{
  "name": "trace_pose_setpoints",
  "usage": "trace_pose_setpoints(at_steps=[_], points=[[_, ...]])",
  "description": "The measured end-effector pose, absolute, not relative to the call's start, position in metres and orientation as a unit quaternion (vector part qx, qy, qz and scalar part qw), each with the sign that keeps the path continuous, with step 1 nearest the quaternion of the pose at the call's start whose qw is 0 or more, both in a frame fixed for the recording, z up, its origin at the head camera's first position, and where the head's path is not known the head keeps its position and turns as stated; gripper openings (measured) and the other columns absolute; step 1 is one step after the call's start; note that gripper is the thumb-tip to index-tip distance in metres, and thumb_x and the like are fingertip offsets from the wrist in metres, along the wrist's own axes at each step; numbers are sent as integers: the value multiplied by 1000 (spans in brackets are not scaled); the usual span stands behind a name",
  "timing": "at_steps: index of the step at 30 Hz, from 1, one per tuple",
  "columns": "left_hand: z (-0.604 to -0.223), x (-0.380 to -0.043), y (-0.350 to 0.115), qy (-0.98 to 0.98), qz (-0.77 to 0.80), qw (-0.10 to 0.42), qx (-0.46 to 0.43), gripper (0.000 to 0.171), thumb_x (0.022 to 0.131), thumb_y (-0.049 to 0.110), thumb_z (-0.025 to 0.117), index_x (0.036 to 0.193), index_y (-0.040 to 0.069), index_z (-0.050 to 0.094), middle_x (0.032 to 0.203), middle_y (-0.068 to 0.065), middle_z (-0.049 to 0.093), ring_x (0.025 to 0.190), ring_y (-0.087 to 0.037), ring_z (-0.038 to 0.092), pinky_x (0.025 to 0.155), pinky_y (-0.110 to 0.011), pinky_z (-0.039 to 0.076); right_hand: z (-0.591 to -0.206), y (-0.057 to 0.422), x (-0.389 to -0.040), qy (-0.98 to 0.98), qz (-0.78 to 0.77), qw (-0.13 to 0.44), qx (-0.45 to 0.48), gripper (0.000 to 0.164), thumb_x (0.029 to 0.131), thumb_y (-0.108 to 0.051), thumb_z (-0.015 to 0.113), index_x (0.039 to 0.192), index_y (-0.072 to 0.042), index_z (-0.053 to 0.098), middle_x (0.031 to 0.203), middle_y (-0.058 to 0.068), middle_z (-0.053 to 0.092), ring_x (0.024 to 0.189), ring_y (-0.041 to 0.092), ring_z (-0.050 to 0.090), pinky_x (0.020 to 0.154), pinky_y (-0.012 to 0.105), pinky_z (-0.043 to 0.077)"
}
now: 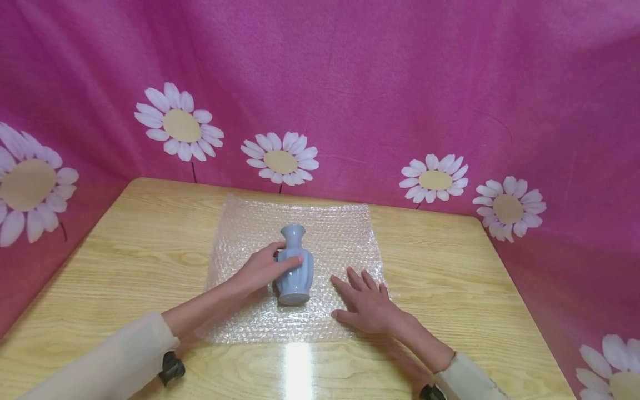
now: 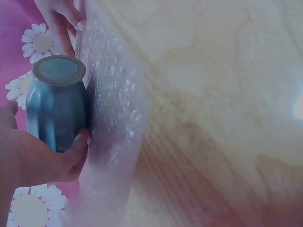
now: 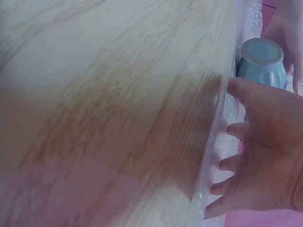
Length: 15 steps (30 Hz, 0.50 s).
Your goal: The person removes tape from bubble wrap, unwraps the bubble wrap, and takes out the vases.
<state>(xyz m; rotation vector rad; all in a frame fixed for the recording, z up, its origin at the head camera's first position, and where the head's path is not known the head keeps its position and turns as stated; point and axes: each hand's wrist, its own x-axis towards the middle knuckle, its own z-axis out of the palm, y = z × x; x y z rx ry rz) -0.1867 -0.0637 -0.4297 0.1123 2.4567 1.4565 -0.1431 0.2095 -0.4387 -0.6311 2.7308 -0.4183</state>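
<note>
A blue-grey glazed vase (image 1: 295,278) with a flared neck and ribbed body lies on its side on a sheet of bubble wrap (image 1: 340,233), mouth toward the back and base toward the front. My left hand (image 1: 265,265) grips the vase's body from the left, thumb over the top. In the left wrist view the vase's round base (image 2: 58,69) faces the camera, the thumb against its side. To the right of the vase, my right hand (image 1: 367,305) rests with fingers spread on the bubble wrap near its right edge, holding nothing.
The bubble wrap lies flat on a light wood-grain table (image 1: 165,239). A magenta curtain (image 1: 350,100) with large daisies hangs behind the table and along both sides. A bright light reflection shows on the table's front part.
</note>
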Motion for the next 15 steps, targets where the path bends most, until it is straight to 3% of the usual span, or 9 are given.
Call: trace_pose_setpoints(at_steps=[7, 15], points=[[-429, -189, -59, 830, 531, 171, 17, 89, 83, 58, 73, 149, 6, 43, 119, -12, 67, 100, -23, 65, 92, -43, 53, -439, 209, -143, 951, -150, 154, -222, 71, 97, -52, 58, 157, -24, 34, 163, 20, 17, 144, 53, 11, 104, 79, 13], [-428, -193, -56, 839, 517, 167, 28, 83, 83, 47, 78, 147, 5, 47, 103, -9, 71, 89, -21, 67, 84, -39, 55, -438, 209, -143, 951, -151, 155, -219, 71, 96, -52, 58, 157, -24, 35, 162, 20, 17, 144, 52, 11, 105, 79, 12]])
